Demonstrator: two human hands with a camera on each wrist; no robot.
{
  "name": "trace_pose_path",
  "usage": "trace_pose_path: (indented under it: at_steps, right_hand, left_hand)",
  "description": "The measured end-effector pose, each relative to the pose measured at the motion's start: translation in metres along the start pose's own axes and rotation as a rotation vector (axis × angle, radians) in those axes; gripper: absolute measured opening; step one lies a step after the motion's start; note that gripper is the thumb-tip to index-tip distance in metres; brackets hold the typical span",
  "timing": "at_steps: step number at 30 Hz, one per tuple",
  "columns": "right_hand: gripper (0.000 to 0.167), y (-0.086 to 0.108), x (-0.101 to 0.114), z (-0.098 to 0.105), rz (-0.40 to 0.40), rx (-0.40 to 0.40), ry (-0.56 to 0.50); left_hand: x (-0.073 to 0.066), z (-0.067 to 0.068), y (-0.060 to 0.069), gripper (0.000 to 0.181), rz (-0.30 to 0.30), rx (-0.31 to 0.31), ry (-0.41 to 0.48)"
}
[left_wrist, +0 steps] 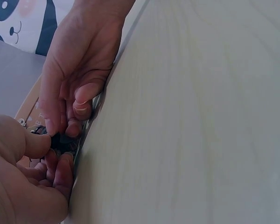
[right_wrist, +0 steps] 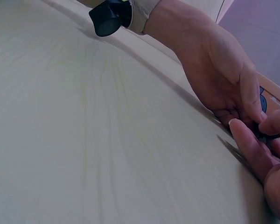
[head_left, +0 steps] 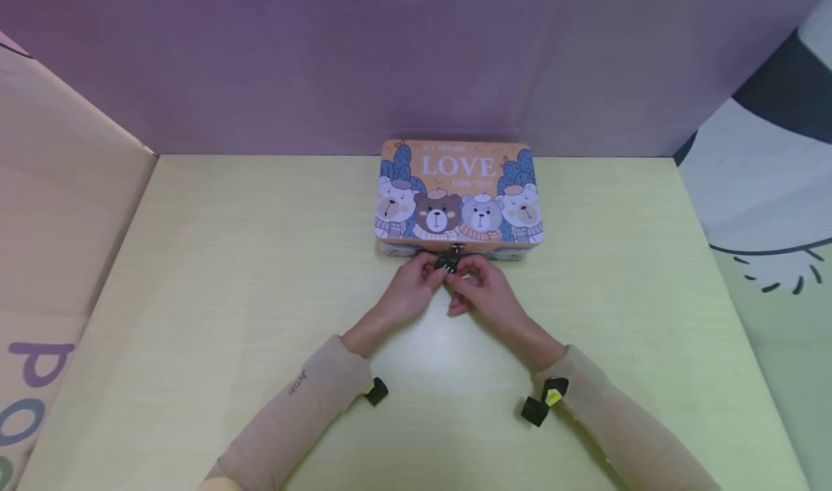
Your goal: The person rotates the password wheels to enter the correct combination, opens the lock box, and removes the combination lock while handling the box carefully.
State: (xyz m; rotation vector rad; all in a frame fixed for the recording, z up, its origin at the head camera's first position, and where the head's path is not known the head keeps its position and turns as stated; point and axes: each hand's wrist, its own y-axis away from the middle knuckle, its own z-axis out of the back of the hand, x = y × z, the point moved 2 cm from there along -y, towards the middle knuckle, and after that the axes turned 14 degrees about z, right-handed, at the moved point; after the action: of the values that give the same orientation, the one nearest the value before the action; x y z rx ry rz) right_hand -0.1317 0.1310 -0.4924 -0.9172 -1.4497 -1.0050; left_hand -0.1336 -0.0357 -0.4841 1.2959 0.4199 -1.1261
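Note:
A tin box (head_left: 458, 195) with cartoon bears and the word LOVE on its lid stands at the back of the table, its lid down. At the middle of its front edge sits a small metal clasp (head_left: 457, 248). Just in front of it, my left hand (head_left: 409, 289) pinches a small black padlock (head_left: 445, 264) with a row of white marks, possibly number dials. From the other side, my right hand (head_left: 490, 296) pinches the same padlock between thumb and forefinger. In the left wrist view, fingers hide much of the padlock (left_wrist: 60, 142). Whether its shackle passes through the clasp, I cannot tell.
The pale wooden table (head_left: 260, 274) reaches out on both sides of the box. A purple wall panel (head_left: 325, 65) rises behind the box, with printed panels at left and right. Small black cameras (head_left: 536, 411) are strapped at the beige sleeves.

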Motion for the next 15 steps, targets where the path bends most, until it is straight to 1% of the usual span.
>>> trace_pose_path:
  at_steps: [15]
  right_hand:
    - [0.021, -0.0004, 0.0003, 0.0001, 0.023, 0.009, 0.018]
  left_hand:
    - [-0.0014, 0.0002, 0.0013, 0.023, 0.002, -0.008, 0.001]
